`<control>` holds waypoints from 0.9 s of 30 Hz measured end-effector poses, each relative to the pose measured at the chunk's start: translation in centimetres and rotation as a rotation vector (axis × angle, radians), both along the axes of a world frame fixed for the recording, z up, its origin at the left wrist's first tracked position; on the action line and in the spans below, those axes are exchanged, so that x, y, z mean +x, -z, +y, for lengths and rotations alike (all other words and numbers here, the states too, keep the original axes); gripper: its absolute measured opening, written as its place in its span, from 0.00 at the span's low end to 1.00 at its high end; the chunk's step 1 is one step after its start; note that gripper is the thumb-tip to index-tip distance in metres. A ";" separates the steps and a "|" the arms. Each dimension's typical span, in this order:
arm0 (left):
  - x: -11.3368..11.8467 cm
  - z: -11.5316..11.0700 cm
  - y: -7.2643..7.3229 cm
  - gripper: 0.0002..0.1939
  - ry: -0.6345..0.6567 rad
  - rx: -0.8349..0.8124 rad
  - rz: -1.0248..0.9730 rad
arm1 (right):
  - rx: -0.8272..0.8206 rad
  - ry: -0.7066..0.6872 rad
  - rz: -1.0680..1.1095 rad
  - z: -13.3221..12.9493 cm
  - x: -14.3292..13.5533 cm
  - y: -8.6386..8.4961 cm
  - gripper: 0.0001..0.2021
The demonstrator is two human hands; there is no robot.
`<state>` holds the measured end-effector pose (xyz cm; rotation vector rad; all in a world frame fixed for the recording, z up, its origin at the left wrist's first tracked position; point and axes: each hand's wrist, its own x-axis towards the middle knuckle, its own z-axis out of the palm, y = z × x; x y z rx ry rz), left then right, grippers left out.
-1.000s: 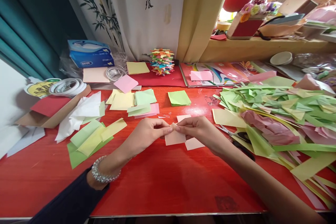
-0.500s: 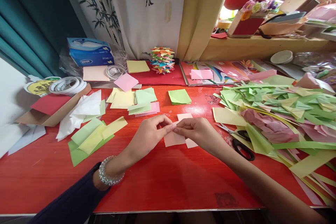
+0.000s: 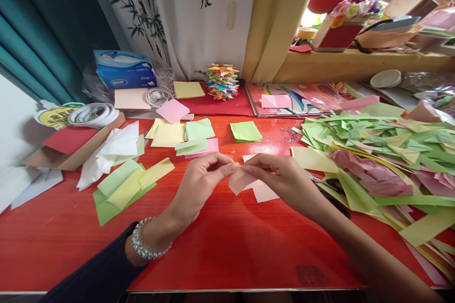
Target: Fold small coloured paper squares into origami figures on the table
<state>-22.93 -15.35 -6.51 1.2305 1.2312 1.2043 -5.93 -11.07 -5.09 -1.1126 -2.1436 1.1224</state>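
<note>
A small pale pink sheet of paper [image 3: 241, 182] hangs from the fingertips of both hands, above the red table. My left hand [image 3: 208, 177], with a beaded bracelet at the wrist, pinches its upper edge between thumb and index finger. Close beside it, my right hand [image 3: 280, 175] pinches the same edge; the two sets of fingertips nearly touch. Their fingers hide part of the top of the sheet. Below and behind lies another pale pink paper [image 3: 265, 191], partly covered by my right hand. The scissors [image 3: 330, 183] lie right of my right hand, partly behind the forearm.
Loose green and yellow papers [image 3: 130, 184] lie left. Beyond the hands are a green paper stack [image 3: 246, 131] and cream squares [image 3: 168, 135]. A heap of folded green pieces [image 3: 377, 132] fills the right. A colourful layered paper stack [image 3: 222, 81] stands at the back.
The pale pink sheet has turned and tilted in my fingers, uncovering more of the pink paper beneath. My right hand and forearm have shifted slightly right, covering more of the scissors.
</note>
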 end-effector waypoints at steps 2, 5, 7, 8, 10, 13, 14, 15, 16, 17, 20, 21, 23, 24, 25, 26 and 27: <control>0.0 0.0 0.2 0.08 -0.047 -0.019 -0.061 | -0.008 0.059 0.070 0.3 -0.1 0.4 0.10; -0.1 0.1 0.5 0.07 -0.128 -0.039 -0.189 | -0.173 0.137 0.287 0.7 -0.4 1.2 0.10; -0.1 0.2 0.6 0.07 -0.158 -0.057 -0.247 | -0.306 0.128 0.411 0.8 -0.6 1.5 0.11; -0.1 0.2 0.6 0.07 -0.153 -0.074 -0.260 | -0.342 0.117 0.441 0.8 -0.6 1.6 0.11; 0.0 0.2 0.5 0.08 -0.105 -0.113 -0.254 | -0.348 0.111 0.463 0.7 -0.7 1.6 0.10; 0.2 0.1 0.3 0.10 -0.038 -0.139 -0.190 | -0.317 0.116 0.431 0.6 -0.5 1.3 0.10; 0.2 0.1 0.3 0.10 -0.029 -0.135 -0.171 | -0.304 0.112 0.401 0.6 -0.4 1.2 0.10; 0.1 0.1 0.2 0.10 -0.024 -0.129 -0.157 | -0.286 0.111 0.369 0.5 -0.3 1.1 0.10; 0.1 0.1 0.2 0.10 -0.020 -0.124 -0.148 | -0.260 0.115 0.337 0.5 -0.2 1.1 0.09; 0.1 0.1 0.2 0.10 -0.014 -0.120 -0.141 | -0.227 0.126 0.311 0.5 -0.1 1.1 0.10; 0.1 0.1 0.3 0.11 -0.004 -0.130 -0.128 | -0.083 0.181 0.266 0.2 -0.2 1.3 0.11; 0.1 0.1 0.3 0.11 -0.002 -0.132 -0.125 | -0.023 0.195 0.249 0.0 -0.2 1.4 0.12; 0.1 0.2 0.3 0.10 -0.001 -0.132 -0.123 | 0.083 0.211 0.215 -0.3 -0.3 1.5 0.12; 0.1 0.2 0.3 0.10 -0.002 -0.132 -0.122 | 0.115 0.216 0.206 -0.4 -0.4 1.5 0.12; 0.1 0.2 0.3 0.10 -0.005 -0.132 -0.121 | 0.129 0.220 0.205 -0.4 -0.5 1.5 0.11; 0.0 0.3 0.3 0.10 -0.011 -0.131 -0.119 | 0.126 0.223 0.214 -0.5 -0.5 1.6 0.11; 0.0 0.3 0.3 0.10 -0.016 -0.131 -0.116 | 0.105 0.221 0.230 -0.5 -0.5 1.6 0.12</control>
